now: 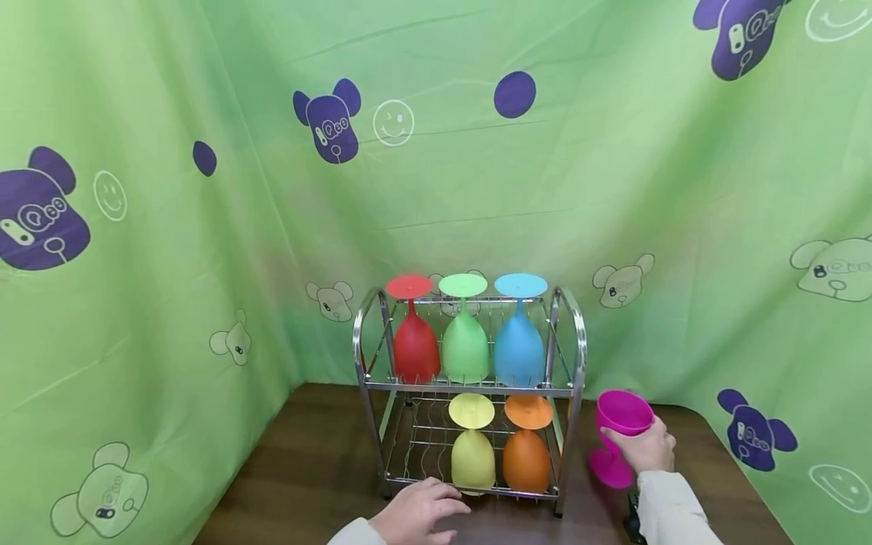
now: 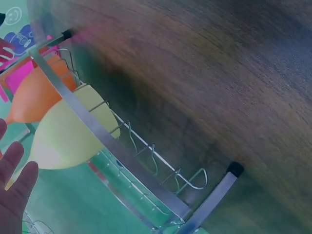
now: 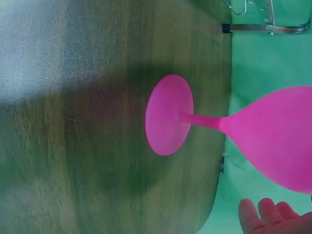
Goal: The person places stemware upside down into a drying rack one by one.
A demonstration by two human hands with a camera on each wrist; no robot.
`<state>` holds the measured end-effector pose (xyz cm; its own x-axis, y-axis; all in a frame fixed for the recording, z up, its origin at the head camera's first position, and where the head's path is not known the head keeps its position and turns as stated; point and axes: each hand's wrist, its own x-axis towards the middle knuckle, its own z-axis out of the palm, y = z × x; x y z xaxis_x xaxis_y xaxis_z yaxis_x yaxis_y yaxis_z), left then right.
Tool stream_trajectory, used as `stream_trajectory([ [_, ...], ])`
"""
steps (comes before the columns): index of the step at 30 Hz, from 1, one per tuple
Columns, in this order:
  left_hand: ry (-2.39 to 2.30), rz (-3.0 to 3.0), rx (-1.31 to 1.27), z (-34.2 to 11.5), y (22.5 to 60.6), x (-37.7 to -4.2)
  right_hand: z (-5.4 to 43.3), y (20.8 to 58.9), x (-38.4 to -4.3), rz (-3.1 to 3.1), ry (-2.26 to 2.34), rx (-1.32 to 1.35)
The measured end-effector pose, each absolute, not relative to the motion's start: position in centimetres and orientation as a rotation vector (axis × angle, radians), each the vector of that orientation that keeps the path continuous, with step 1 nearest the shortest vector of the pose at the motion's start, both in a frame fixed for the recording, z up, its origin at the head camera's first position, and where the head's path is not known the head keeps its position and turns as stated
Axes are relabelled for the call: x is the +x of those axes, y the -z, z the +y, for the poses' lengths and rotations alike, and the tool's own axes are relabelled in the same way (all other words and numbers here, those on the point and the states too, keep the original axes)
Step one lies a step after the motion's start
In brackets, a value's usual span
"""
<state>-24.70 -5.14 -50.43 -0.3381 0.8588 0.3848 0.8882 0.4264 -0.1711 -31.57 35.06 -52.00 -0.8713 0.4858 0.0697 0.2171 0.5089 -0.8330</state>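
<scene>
A pink wine goblet (image 1: 623, 415) is upright at the right of the rack, its round foot (image 3: 168, 114) close over the tabletop. My right hand (image 1: 647, 446) grips the bowl from the right, with the thumb across its near side. Fingertips of that hand (image 3: 273, 219) show beside the bowl in the right wrist view. My left hand (image 1: 422, 513) is in front of the rack's lower tier, its fingers loosely spread and holding nothing. Nearest to it is an upside-down yellow goblet (image 1: 473, 460), with an orange goblet (image 1: 526, 462) to the right.
The two-tier metal rack (image 1: 470, 390) stands on a dark wooden table (image 1: 300, 462). Its top tier bears upside-down red (image 1: 417, 348), green (image 1: 466, 350) and blue (image 1: 519, 352) goblets. Green patterned cloth (image 1: 436, 189) hangs behind and at both sides.
</scene>
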Motion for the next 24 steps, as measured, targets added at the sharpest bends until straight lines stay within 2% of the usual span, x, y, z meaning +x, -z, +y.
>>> stream_trajectory([
  [10,0.27,-2.145,-1.43,-4.7,51.1,-25.0,34.0,52.7,-30.2,-2.393,-1.387,-0.602],
  [24,0.465,-2.147,-1.403,-3.9,50.6,-25.0,32.6,54.7,-23.4,-2.258,-1.422,-0.393],
])
